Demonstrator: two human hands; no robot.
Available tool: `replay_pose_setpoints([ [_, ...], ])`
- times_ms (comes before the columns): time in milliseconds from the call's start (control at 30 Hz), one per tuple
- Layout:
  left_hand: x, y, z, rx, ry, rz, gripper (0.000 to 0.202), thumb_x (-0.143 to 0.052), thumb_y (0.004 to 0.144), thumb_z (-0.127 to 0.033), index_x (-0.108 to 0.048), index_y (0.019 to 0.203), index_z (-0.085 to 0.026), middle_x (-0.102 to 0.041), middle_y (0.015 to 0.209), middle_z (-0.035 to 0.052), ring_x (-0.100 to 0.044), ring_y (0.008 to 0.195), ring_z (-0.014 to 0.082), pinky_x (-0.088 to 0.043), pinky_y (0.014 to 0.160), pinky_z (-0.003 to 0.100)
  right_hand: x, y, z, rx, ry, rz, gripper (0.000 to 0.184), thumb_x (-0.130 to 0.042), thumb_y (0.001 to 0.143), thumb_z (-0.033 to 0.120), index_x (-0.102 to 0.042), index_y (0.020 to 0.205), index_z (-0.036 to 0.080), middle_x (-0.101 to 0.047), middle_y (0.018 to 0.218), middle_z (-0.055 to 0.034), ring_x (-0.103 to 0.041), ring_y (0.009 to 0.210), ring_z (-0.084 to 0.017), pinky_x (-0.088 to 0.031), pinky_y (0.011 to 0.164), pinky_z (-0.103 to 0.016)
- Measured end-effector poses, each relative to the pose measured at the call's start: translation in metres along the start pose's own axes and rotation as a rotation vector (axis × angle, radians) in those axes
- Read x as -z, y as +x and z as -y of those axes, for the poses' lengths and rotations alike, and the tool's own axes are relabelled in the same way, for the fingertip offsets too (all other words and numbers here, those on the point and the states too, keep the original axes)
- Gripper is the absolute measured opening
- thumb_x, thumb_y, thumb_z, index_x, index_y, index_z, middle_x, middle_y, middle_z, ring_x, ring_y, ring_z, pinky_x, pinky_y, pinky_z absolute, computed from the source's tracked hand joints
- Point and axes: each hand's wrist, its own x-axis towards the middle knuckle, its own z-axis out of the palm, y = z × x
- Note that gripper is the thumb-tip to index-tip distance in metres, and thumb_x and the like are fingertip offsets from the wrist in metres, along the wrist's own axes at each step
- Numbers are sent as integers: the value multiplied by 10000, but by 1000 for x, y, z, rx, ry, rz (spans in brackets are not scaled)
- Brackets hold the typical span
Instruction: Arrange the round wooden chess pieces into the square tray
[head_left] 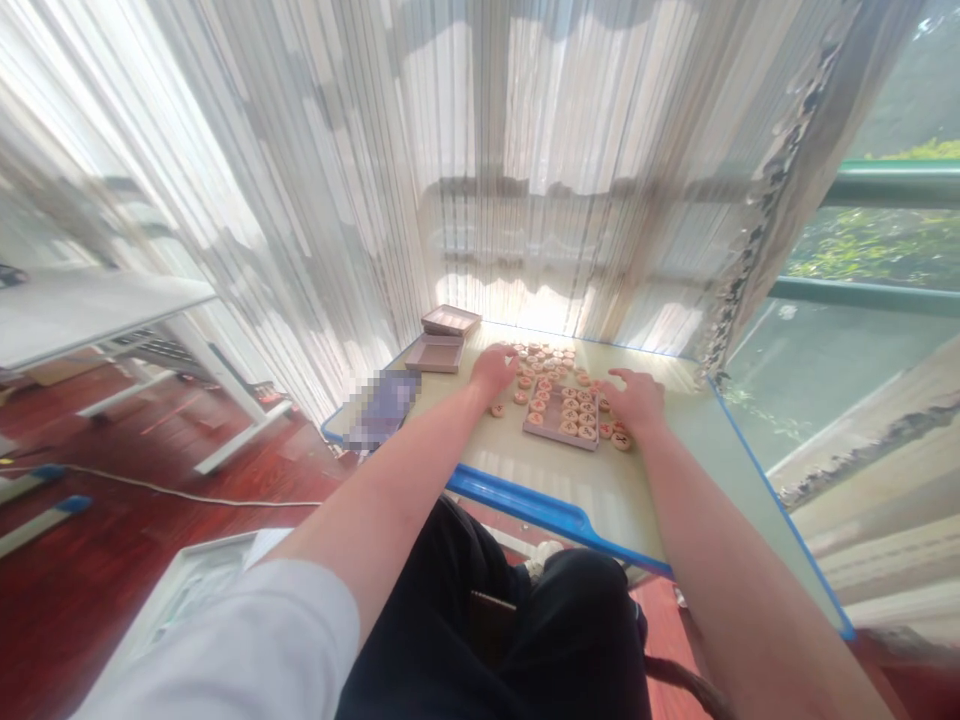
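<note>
Round wooden xiangqi pieces (546,352) lie loose in a cluster toward the back of the table. In front of them sits a shallow box (553,432), with pieces laid flat in rows along its left and right sides and a bare strip between. My left hand (493,371) is at the left edge of the cluster, its fingers slightly apart, with no piece visible in them. To the right of the box, my right hand (636,402) hovers with thumb and fingers spread, holding nothing visible. Several pieces (620,441) lie beside the box under and near that hand.
Two more shallow trays, one (435,353) in front of another (451,319), lie at the table's back left. A blurred-out dark flat object (382,408) is at the left edge. The blue-rimmed table (570,490) stands against a curtain (525,200). A white table (97,310) is farther left.
</note>
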Motion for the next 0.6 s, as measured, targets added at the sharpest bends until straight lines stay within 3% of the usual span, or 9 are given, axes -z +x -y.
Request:
replay_pose_setpoints([
  [167, -9, 12, 3, -142, -11, 136, 251, -591, 741, -310, -727, 924, -204, -647, 989, 60, -537, 1009, 202, -385, 963, 311, -7, 1, 0, 27, -18, -1, 405, -490, 784, 439, -667, 1065, 208, -601, 1051, -123, -479, 1053, -281, -325, 913, -423],
  [333, -13, 14, 6, -179, 44, 249, 274, -526, 791, -382, -738, 869, -226, -674, 892, 49, -532, 999, 225, -328, 1004, 380, -9, 0, 2, 56, 1, -3, 360, -476, 798, 402, -684, 1021, 210, -621, 1034, -105, -489, 1041, -261, -314, 934, -417],
  [467, -13, 15, 6, -112, -26, 215, 194, -587, 743, -327, -712, 814, -196, -681, 843, 47, -556, 934, 225, -395, 923, 349, -6, -2, 4, 56, 15, -18, 343, -475, 792, 393, -696, 981, 211, -629, 1019, -91, -505, 1017, -251, -320, 933, -410],
  [600, -10, 15, -3, -29, -211, 48, 154, -597, 757, -307, -653, 792, -167, -663, 810, 41, -574, 830, 183, -452, 797, 310, -1, -7, 11, 39, 4, -20, 333, -479, 800, 380, -692, 987, 204, -637, 1020, -85, -513, 997, -249, -343, 924, -399],
])
